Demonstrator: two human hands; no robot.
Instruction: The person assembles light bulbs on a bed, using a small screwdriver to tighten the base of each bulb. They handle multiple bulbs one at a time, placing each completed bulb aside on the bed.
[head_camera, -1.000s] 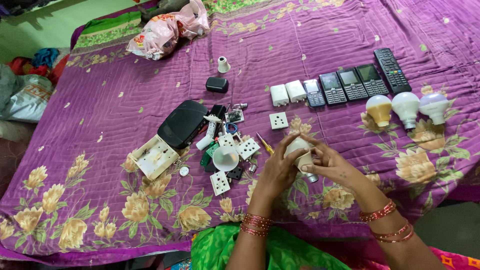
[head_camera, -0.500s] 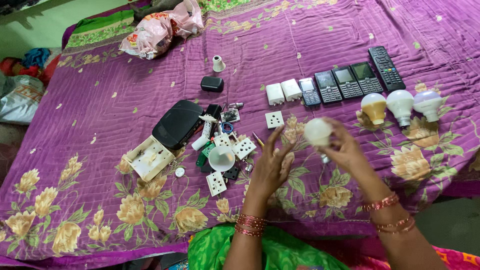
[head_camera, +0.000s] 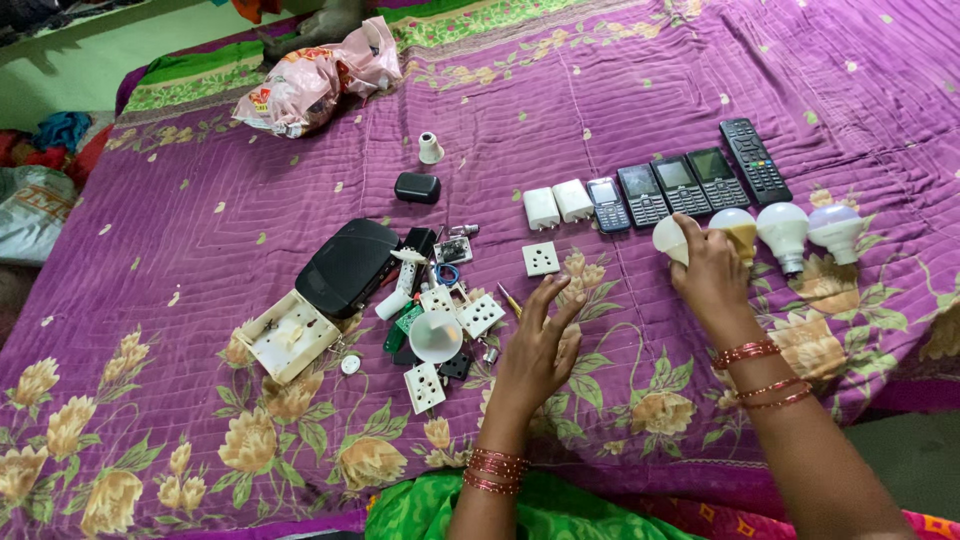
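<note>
White round-domed bulb (head_camera: 668, 238) sits in the right hand (head_camera: 712, 276), fingers wrapped around its base, dome pointing left. It is low over the purple quilted bedspread (head_camera: 250, 210), just beside the left end of a row of three bulbs: a yellowish-domed bulb (head_camera: 738, 228), a white-domed bulb (head_camera: 783, 230) and a pale lilac-domed bulb (head_camera: 834, 228). Whether the held bulb touches the quilt cannot be told.

Left hand (head_camera: 538, 345) is empty, fingers spread, hovering above the quilt near a yellow-handled screwdriver (head_camera: 510, 298) and a heap of white socket plates and small parts (head_camera: 440, 320).

Beyond the bulbs: two white square adapters (head_camera: 557, 204), four dark keypad phones (head_camera: 660, 192), a black remote control (head_camera: 755, 160).

Risks, as judged: the quilt is soft and uneven, so a bulb released on its side may roll. The right-hand knuckles are close to the yellowish bulb; a nudge could tip it into its neighbours. The left hand, if lowered blind, could land on the screwdriver tip.
</note>
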